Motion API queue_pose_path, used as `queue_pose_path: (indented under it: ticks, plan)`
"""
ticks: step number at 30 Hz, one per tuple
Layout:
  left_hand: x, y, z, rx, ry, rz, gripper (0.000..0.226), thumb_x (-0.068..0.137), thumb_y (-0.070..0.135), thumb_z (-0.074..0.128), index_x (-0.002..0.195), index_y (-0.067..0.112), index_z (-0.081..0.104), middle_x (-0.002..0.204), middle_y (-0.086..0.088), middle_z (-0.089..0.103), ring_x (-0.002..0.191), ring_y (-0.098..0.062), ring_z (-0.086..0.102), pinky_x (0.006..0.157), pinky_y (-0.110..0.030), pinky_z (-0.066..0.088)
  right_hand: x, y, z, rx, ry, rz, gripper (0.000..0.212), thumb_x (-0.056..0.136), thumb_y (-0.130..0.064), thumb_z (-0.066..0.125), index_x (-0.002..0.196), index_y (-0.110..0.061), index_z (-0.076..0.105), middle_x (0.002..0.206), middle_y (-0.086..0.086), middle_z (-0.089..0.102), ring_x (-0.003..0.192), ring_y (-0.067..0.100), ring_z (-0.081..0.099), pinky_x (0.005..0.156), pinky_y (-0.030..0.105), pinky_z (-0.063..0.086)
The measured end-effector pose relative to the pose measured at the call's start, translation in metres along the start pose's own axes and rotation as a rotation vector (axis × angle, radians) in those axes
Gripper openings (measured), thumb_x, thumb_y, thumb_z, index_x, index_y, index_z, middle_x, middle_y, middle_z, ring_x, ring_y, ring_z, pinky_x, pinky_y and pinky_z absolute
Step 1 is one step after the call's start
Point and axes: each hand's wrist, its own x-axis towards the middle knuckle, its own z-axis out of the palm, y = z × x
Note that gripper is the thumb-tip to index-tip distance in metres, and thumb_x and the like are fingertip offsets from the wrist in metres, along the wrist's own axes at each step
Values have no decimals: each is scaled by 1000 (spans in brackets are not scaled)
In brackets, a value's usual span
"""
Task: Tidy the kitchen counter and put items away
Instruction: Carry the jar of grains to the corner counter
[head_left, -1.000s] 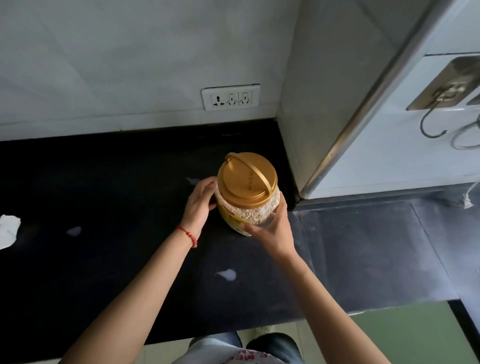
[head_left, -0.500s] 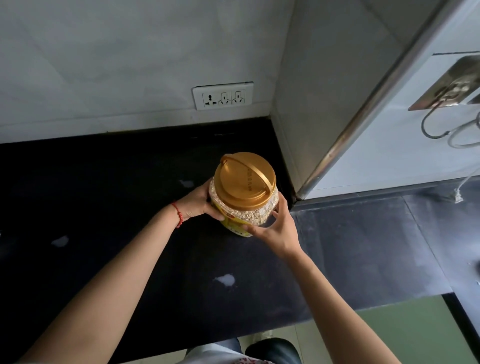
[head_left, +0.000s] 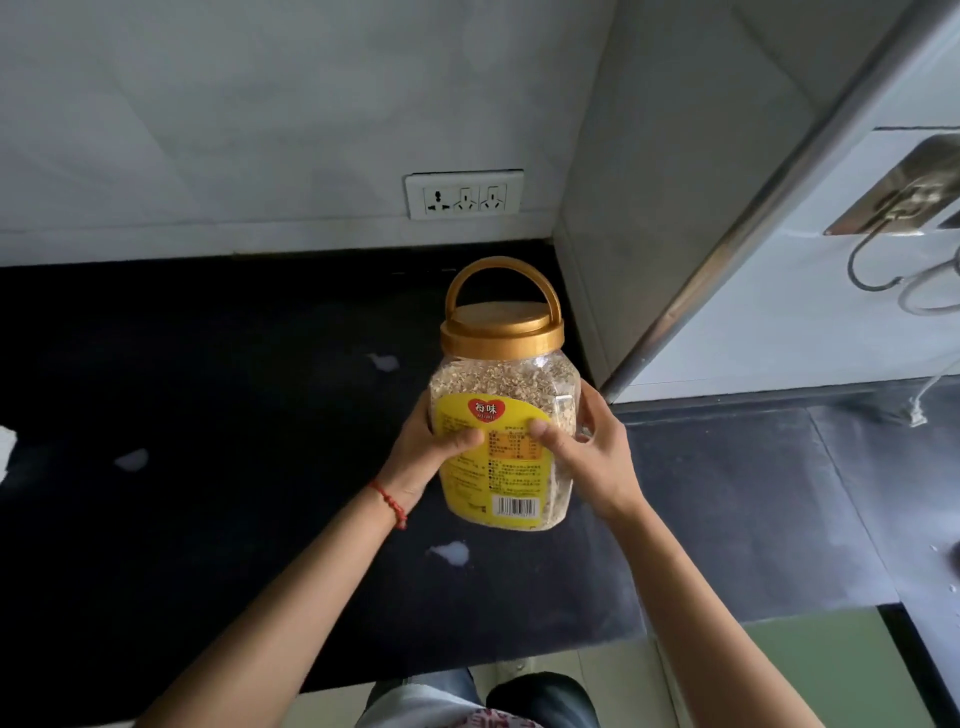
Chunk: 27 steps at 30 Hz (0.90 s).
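Note:
A clear plastic jar (head_left: 503, 382) of pale grain, with a gold screw lid, a raised gold handle and a yellow label, is held up above the black counter (head_left: 208, 415). My left hand (head_left: 431, 449) grips its left side, thumb across the label. My right hand (head_left: 582, 452) grips its right side, thumb on the label too. The jar tilts with its label facing me and its base lifted off the counter.
A white wall socket (head_left: 464, 195) sits behind the jar. A grey cabinet side with a metal edge (head_left: 727, 244) stands to the right. Metal hooks (head_left: 883, 270) hang far right. White specks (head_left: 449, 553) lie on the counter, and a white scrap (head_left: 6, 449) at the left edge.
The jar has been lifted off the counter and tipped so its label faces me. Both hands shifted from the jar's upper sides to a grip around its middle.

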Motion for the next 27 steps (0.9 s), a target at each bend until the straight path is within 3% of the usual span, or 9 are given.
queue_pose_path:
  ticks: [3, 8, 14, 18, 20, 27]
  plan:
    - [-25, 0, 17, -57, 110, 53, 86, 35, 54, 85, 108, 20, 54, 94, 5, 74, 89, -10, 70, 70, -20, 56, -13, -2, 2, -4, -28, 4, 85, 47, -64, 76, 119, -25, 55, 108, -2, 70, 99, 11, 68, 84, 32, 57]
    - [-71, -13, 25, -55, 320, 21, 99, 28, 66, 80, 111, 19, 55, 96, 1, 72, 89, -10, 71, 66, -19, 56, -34, 8, 7, 9, -142, 64, 89, 46, -68, 75, 119, -22, 55, 109, 4, 70, 98, 18, 69, 86, 45, 56]
    - [-137, -36, 48, -96, 669, 3, 109, 24, 73, 76, 113, 16, 54, 103, -4, 70, 88, -14, 71, 66, -23, 58, -57, 16, 20, -44, -361, 109, 76, 44, -73, 71, 109, -34, 57, 100, 1, 73, 88, 18, 72, 81, 44, 58]
    - [-188, -43, 65, -93, 943, 72, 80, 27, 80, 69, 88, 28, 64, 80, 11, 76, 75, -4, 72, 58, -16, 55, -81, 14, 48, -53, -537, 148, 65, 61, -58, 72, 115, -24, 55, 97, 5, 73, 83, 20, 73, 74, 40, 59]
    - [-217, -48, 65, -89, 1098, 87, 80, 30, 81, 66, 88, 26, 64, 76, 17, 75, 72, -1, 71, 55, -12, 53, -98, 14, 69, -63, -641, 178, 60, 68, -52, 71, 117, -21, 54, 96, 6, 73, 82, 19, 73, 73, 39, 59]
    - [-327, -69, 44, -263, 1442, 60, 47, 64, 62, 64, 92, 24, 62, 70, 7, 74, 64, -4, 71, 48, -12, 51, -179, 25, 154, -222, -969, 180, 79, 55, -61, 75, 123, -32, 47, 105, -3, 69, 91, 14, 70, 80, 39, 58]
